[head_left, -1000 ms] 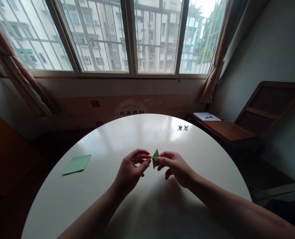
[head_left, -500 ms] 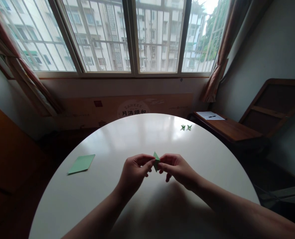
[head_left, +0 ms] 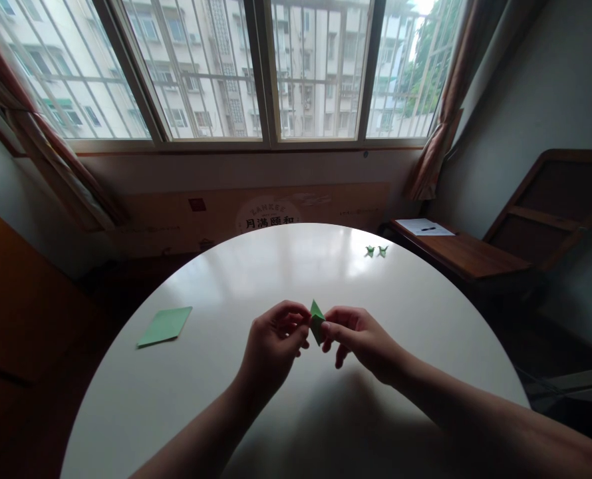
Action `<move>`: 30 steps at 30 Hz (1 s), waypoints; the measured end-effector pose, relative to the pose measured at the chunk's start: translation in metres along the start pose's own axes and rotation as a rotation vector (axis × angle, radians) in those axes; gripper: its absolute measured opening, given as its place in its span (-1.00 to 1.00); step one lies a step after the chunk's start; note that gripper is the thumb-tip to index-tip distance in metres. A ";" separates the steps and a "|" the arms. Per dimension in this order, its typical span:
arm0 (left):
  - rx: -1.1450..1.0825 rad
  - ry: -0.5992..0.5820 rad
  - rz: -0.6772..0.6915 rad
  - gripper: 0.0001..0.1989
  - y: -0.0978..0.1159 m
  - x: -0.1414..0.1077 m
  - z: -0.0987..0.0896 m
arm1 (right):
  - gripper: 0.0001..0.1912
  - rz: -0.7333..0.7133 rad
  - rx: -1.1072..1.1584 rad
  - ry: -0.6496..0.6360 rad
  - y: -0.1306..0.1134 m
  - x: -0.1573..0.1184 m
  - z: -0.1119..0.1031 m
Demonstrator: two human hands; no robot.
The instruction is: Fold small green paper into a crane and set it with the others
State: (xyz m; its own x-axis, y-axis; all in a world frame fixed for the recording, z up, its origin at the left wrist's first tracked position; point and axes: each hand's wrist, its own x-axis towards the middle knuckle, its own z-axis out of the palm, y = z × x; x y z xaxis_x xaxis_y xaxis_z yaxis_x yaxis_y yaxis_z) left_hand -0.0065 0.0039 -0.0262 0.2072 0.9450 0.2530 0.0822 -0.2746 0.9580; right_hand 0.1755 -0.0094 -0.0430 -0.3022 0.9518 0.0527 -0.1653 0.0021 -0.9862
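A small piece of green paper (head_left: 316,322), folded to a narrow diamond with pointed ends, is held above the table between both hands. On its right side, the thumb and index finger of my right hand (head_left: 360,334) pinch it, while the other fingers curl loosely below. The curled fingers of my left hand (head_left: 278,338) meet the paper's left edge at their tips. Part of the paper is hidden behind the fingertips.
Flat green paper sheets (head_left: 165,326) lie on the round white table (head_left: 216,279) at the left. Two small folded green paper birds (head_left: 370,251) stand near its far right edge. Beyond it, a wooden side table (head_left: 475,258) carries a white paper (head_left: 422,227) with a pen.
The folded paper has turned slightly and tilts more, showing a fold in its middle. My left thumb has drawn back a little from its face. My right hand keeps its pinch.
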 end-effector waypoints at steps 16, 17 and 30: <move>0.269 -0.070 0.213 -0.77 -0.002 0.002 -0.005 | -0.70 -0.029 -0.024 0.026 -0.001 0.000 0.000; 0.277 -0.075 0.243 -0.77 -0.002 0.003 -0.005 | -0.71 -0.002 -0.001 0.029 -0.002 0.000 0.000; 0.165 -0.150 0.127 -0.85 -0.003 0.005 -0.006 | -0.73 0.058 0.041 0.075 -0.002 0.001 0.000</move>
State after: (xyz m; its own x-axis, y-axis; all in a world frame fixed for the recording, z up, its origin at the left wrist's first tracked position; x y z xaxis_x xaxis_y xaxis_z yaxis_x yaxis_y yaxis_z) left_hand -0.0112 0.0108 -0.0267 0.3678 0.8672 0.3357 0.2012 -0.4266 0.8818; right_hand 0.1756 -0.0082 -0.0405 -0.2413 0.9703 -0.0173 -0.1886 -0.0644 -0.9799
